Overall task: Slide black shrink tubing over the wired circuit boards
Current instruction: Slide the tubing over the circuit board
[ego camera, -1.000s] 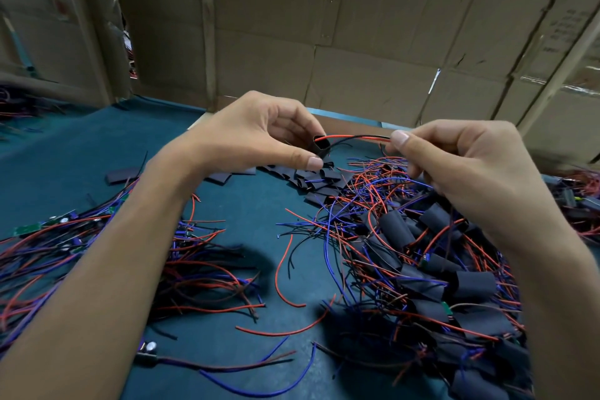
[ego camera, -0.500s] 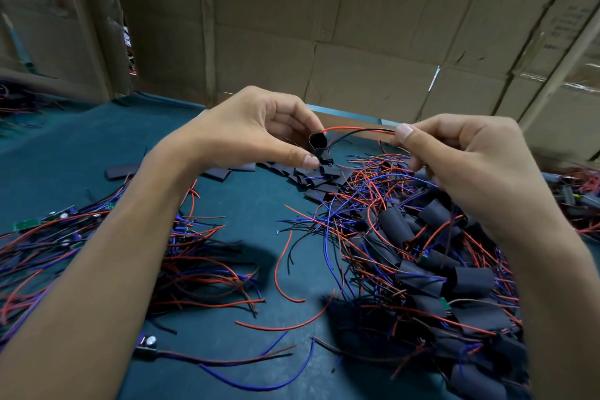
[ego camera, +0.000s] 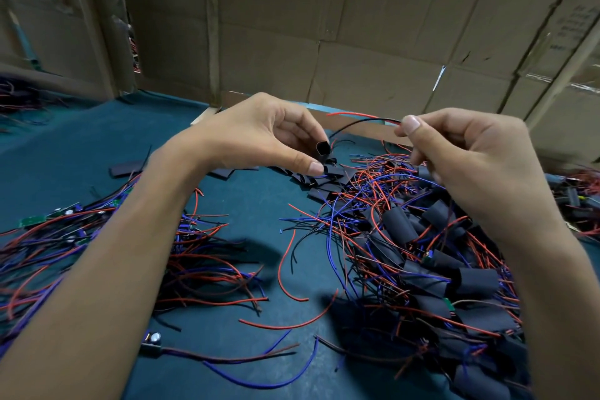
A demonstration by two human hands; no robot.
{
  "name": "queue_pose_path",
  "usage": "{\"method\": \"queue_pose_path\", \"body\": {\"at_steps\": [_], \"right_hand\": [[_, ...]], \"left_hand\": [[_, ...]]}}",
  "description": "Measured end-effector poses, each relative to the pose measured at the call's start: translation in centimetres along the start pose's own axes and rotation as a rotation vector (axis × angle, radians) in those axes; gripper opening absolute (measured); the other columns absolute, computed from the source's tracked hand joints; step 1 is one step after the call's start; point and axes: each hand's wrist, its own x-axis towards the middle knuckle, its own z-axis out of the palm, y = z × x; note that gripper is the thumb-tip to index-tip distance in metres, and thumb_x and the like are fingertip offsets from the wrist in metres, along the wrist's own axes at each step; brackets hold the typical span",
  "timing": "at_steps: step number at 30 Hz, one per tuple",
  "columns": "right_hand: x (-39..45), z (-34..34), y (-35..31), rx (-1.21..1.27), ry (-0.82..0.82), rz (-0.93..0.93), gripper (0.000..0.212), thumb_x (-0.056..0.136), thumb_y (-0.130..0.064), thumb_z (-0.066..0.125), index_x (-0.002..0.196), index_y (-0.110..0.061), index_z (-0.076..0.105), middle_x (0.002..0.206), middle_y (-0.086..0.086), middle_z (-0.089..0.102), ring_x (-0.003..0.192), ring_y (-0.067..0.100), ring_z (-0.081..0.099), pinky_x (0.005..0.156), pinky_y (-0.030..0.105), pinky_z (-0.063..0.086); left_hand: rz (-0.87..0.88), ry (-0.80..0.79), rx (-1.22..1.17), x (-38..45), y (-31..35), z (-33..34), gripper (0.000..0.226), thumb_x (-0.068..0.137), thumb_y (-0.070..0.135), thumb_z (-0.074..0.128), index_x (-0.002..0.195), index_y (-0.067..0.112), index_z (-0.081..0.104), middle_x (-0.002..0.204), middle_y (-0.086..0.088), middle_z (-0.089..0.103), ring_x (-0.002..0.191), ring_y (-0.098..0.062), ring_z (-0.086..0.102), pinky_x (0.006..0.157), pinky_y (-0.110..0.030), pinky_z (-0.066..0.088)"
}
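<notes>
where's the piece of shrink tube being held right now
In the head view it sits just left of centre, the black shrink tube pinched in the left hand, above the loose flat tubing pieces on the green mat.

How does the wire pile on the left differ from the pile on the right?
The left pile shows bare green boards with loose wires; the right pile has black tubing sleeves over its boards. The left pile lies flatter; the right pile is heaped. Both hold red, blue and black wires.
</notes>
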Motion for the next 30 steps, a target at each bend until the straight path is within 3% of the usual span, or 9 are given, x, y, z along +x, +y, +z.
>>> {"method": "queue_pose_path", "body": {"at_steps": [10, 14, 17, 19, 21, 24, 26, 30], "right_hand": [[-0.3, -0.2, -0.3, -0.092, -0.133, -0.005, 0.019, 0.095, -0.026, 0.07, 0.079, -0.019, 0.076, 0.057, -0.01, 0.063, 0.042, 0.0, 0.043, 0.045, 0.007, 0.03], [-0.4, -0.3, -0.2, -0.133, -0.175, -0.007, 0.019, 0.094, -0.026, 0.072, 0.076, -0.02, 0.076, 0.056, -0.009, 0.061, 0.049, -0.001, 0.046, 0.05, 0.011, 0.036], [-0.5, -0.1, -0.2, -0.149, -0.195, -0.01, 0.017, 0.092, -0.03, 0.073, 0.079, -0.022, 0.079, 0.056, -0.007, 0.059, 0.052, 0.004, 0.044, 0.05, 0.018, 0.035], [-0.5, 0.5, -0.3, -0.2, -0.211, -0.004, 0.011, 0.091, -0.031, 0.074, 0.084, -0.024, 0.079, 0.067, -0.007, 0.07, 0.058, 0.004, 0.053, 0.057, 0.02, 0.041], [-0.5, 1.2, -0.4, -0.259, -0.231, -0.005, 0.008, 0.09, -0.024, 0.075, 0.097, -0.024, 0.078, 0.086, -0.009, 0.073, 0.076, 0.002, 0.064, 0.073, 0.021, 0.049], [-0.5, 1.9, -0.5, -0.198, -0.282, 0.046, 0.037, 0.08, -0.014, 0.063, 0.114, -0.027, 0.065, 0.114, -0.007, 0.068, 0.105, 0.007, 0.065, 0.095, 0.029, 0.05], [-0.5, 2.2, -0.6, -0.04, -0.294, 0.093, 0.05, 0.072, -0.009, 0.054, 0.118, -0.028, 0.057, 0.124, -0.004, 0.063, 0.112, 0.007, 0.063, 0.098, 0.033, 0.05], [0.1, 1.9, 0.2, 0.286, -0.21, 0.16, 0.067, 0.072, 0.025, 0.06, 0.122, -0.019, 0.053, 0.125, 0.016, 0.062, 0.107, 0.013, 0.067, 0.093, 0.03, 0.054]], "left_hand": [[0.025, 0.065, 0.077, 0.1, -0.3, -0.4, 0.042, 0.069, 0.026, 0.087, 0.106, 0.012, 0.071, 0.099, -0.004, 0.078, 0.097, -0.022, 0.074, 0.095, -0.046, 0.056], [0.042, 0.084, 0.125, 0.2, -0.5, -0.2, 0.038, 0.072, 0.02, 0.088, 0.104, 0.01, 0.07, 0.096, -0.003, 0.078, 0.093, -0.021, 0.074, 0.093, -0.043, 0.057], [0.077, 0.081, 0.208, 0.5, -0.3, 0.1, 0.033, 0.074, 0.018, 0.09, 0.101, 0.015, 0.071, 0.094, -0.002, 0.077, 0.09, -0.02, 0.073, 0.089, -0.05, 0.057], [0.104, 0.053, 0.246, 0.8, 0.1, 0.8, 0.03, 0.075, 0.017, 0.089, 0.099, 0.018, 0.071, 0.093, -0.002, 0.076, 0.088, -0.021, 0.074, 0.085, -0.051, 0.058], [0.134, 0.027, 0.253, 1.2, 0.5, 1.9, 0.029, 0.076, 0.017, 0.087, 0.099, 0.018, 0.07, 0.091, -0.001, 0.075, 0.085, -0.024, 0.074, 0.081, -0.051, 0.058], [0.188, 0.023, 0.276, 1.8, 0.6, 3.3, 0.025, 0.078, 0.018, 0.084, 0.098, 0.015, 0.069, 0.086, -0.001, 0.073, 0.076, -0.022, 0.072, 0.072, -0.045, 0.058], [0.237, 0.039, 0.297, 2.1, 0.7, 4.1, 0.023, 0.081, 0.015, 0.083, 0.098, 0.011, 0.069, 0.087, -0.003, 0.073, 0.076, -0.02, 0.072, 0.069, -0.038, 0.057], [0.286, 0.113, 0.176, 2.5, 0.8, 5.3, 0.019, 0.088, 0.011, 0.076, 0.104, 0.006, 0.066, 0.095, -0.003, 0.072, 0.082, -0.017, 0.07, 0.066, -0.02, 0.051]]}}
